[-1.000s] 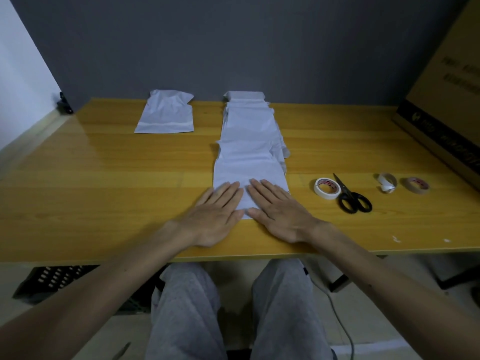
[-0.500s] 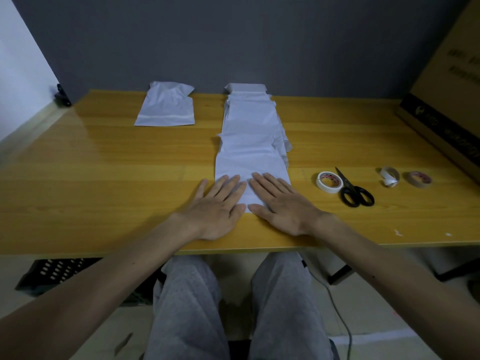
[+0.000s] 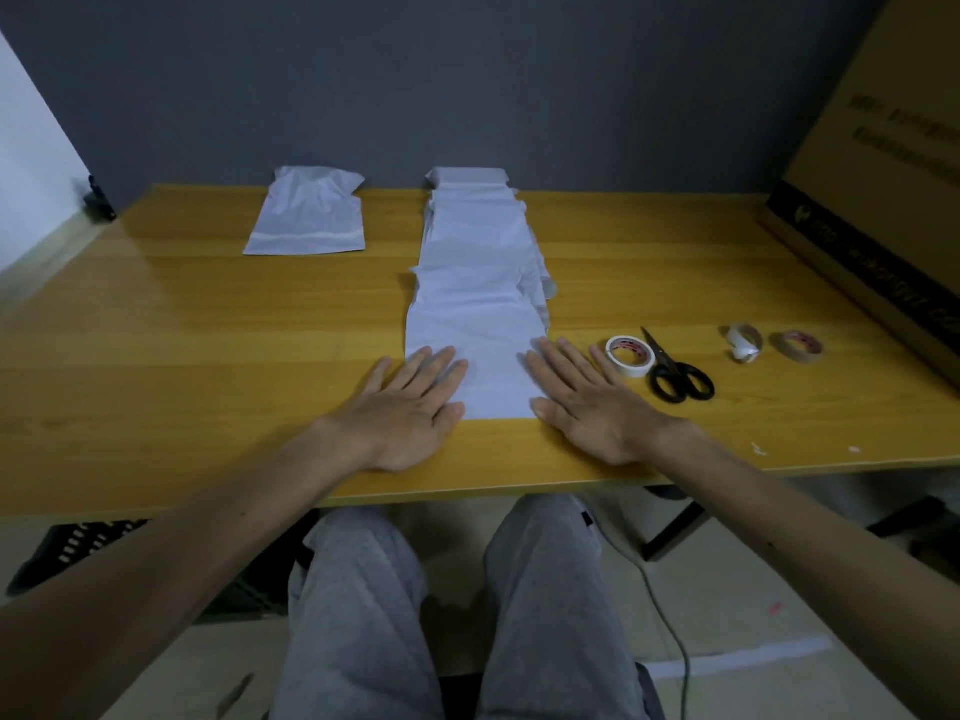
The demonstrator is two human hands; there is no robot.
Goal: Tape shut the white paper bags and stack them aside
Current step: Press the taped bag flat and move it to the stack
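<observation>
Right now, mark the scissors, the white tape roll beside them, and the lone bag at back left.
scissors point(image 3: 663, 358), head view, near the pivot above the black handles.
white tape roll point(image 3: 629, 369), head view, front outer wall.
lone bag point(image 3: 309, 215), head view, middle of its face.

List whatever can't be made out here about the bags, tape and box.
Head view only.
- Row of white bags: they overlap, so the count is hidden.
- Nearest bag: front corners covered by the left hand and right hand.
- Cardboard box: cut by the right edge, print blurred.
- Crumpled tape roll: too small to tell how much tape is left.
</observation>
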